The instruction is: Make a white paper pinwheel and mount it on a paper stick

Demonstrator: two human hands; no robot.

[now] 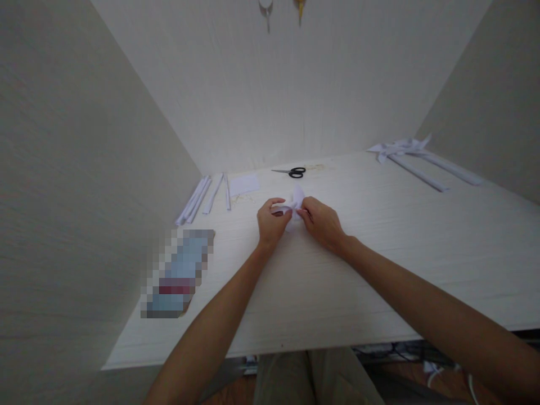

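A folded white paper pinwheel shape [298,196] is between my hands, just above the middle of the white table. My left hand [273,222] pinches its left side, thumb and forefinger curved round a paper fold. From the right, my right hand [321,219] grips it near the centre, fingertips close to those of the left. Part of the paper is hidden behind my fingers, and its exact shape is hard to make out. Black-handled scissors [296,172] lie just beyond my hands, blades pointing left.
Several rolled paper sticks [194,201] lie at the left, beside a flat paper sheet [245,184] and thin pale strings [243,198]. A pixelated flat object [181,270] rests at the near left. Paper pinwheels on sticks [400,149] lie at the far right. Walls enclose the table.
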